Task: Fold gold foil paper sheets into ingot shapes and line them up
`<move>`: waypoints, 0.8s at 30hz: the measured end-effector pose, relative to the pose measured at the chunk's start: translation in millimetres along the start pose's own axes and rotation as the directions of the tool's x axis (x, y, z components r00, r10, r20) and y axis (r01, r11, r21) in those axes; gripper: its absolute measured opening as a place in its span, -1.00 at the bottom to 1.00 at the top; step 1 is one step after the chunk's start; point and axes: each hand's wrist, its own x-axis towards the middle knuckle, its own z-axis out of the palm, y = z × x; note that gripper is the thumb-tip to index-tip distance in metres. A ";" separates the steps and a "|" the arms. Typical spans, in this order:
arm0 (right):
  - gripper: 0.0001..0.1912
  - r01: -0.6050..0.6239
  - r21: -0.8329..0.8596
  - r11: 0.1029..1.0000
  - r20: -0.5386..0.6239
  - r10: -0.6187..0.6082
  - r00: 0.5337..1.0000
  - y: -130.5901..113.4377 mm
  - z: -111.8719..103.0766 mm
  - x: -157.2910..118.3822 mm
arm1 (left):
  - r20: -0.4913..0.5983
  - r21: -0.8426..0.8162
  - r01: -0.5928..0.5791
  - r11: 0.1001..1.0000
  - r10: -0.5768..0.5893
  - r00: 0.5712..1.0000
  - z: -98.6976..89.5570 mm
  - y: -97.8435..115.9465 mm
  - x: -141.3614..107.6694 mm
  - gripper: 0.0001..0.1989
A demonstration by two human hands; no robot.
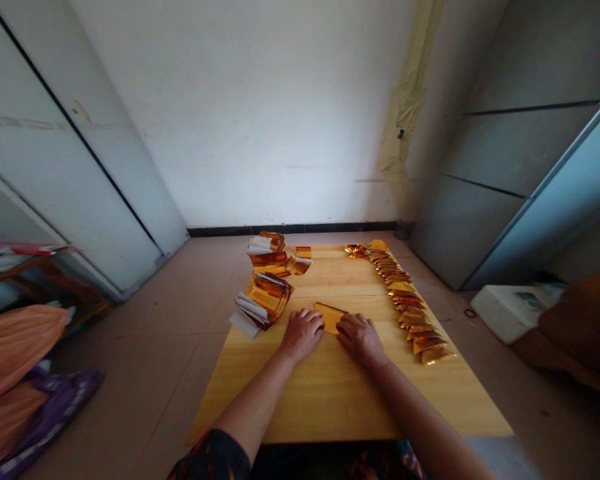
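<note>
Shiny gold-foil strip (330, 318) lies near the middle of the pale wooden board (330, 400), between the hands. Left hand (303, 335) and right hand (361, 340) rest palm-down against its ends; cannot tell whether either pinches it. Along the board's right edge, a curved row of folded gold-foil pieces (409, 307); at its far left, stacked gold-foil bundles with white paper (270, 300).

A plain room at home; tiled floor (130, 360), heaped clothes (10, 353).
</note>
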 end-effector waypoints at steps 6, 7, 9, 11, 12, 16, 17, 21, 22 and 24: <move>-0.78 0.045 -0.031 0.998 0.031 -0.045 0.999 15.4 4.5 4.5 | -0.027 0.016 -0.017 1.000 0.018 0.999 -1.9 -2.0 1.7 -0.80; -0.77 0.060 -0.039 0.997 0.029 -0.058 0.998 17.9 5.3 3.8 | -0.030 0.018 -0.027 0.999 0.028 0.999 -1.1 -2.8 1.8 -0.80; -0.75 0.076 -0.055 0.996 0.026 -0.074 0.997 21.6 6.2 2.2 | -0.036 0.026 -0.050 0.998 0.051 0.998 1.1 -4.2 1.9 -0.84; -0.75 0.087 -0.064 0.994 0.024 -0.086 0.996 22.8 5.9 0.6 | -0.050 0.038 -0.070 0.997 0.071 0.996 3.2 -4.7 2.0 -0.87; -0.75 0.094 -0.067 0.993 0.019 -0.093 0.996 22.4 5.1 0.0 | -0.058 0.046 -0.077 0.996 0.079 0.995 3.9 -4.5 2.3 -0.87; -0.77 0.105 -0.069 0.992 -0.040 -0.108 0.993 16.1 1.9 -0.6 | -0.081 0.075 -0.091 0.993 0.097 0.992 3.7 -1.0 4.8 -0.81; -0.77 0.103 -0.073 0.992 -0.053 -0.107 0.993 14.2 1.9 -0.1 | -0.083 0.077 -0.092 0.993 0.098 0.992 3.2 0.0 5.4 -0.81; -0.82 0.065 -0.103 0.993 -0.034 -0.069 0.997 10.3 6.2 3.1 | -0.072 0.058 -0.087 0.995 0.091 0.993 2.4 -0.4 5.7 -0.80; -0.81 0.053 -0.104 0.993 -0.029 -0.056 0.998 10.8 7.7 4.1 | -0.068 0.044 -0.086 0.995 0.089 0.994 2.9 -1.6 5.2 -0.80; -0.79 0.030 -0.081 0.996 -0.030 -0.032 0.999 13.9 9.9 6.6 | -0.061 -0.002 -0.085 0.996 0.085 0.995 4.5 -5.0 4.1 -0.79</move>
